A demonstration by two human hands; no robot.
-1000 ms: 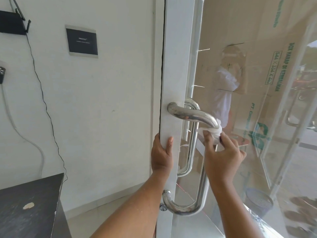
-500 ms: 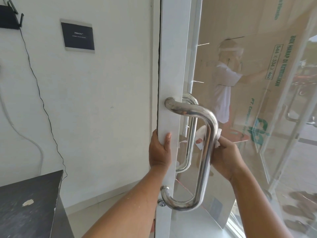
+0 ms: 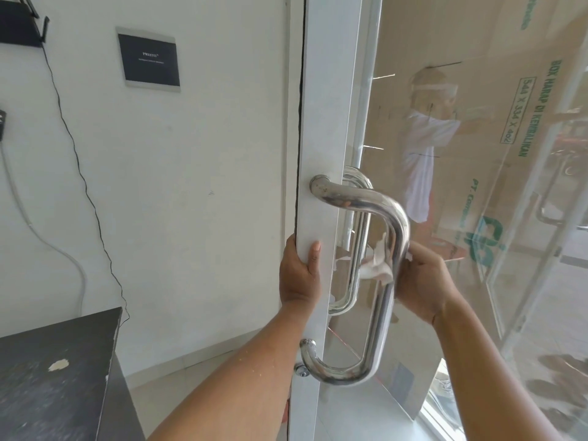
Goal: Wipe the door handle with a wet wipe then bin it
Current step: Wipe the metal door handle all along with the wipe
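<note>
Gripping the door edge at centre frame, the left hand steadied it; the right hand clutched the wet wipe against the door handle (centre right), where loose folds could slip free.

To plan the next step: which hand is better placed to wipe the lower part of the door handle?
The right hand. It presses the wet wipe against the upright bar of the door handle, above its lower bend. The left hand grips the door edge and holds no wipe.
</note>
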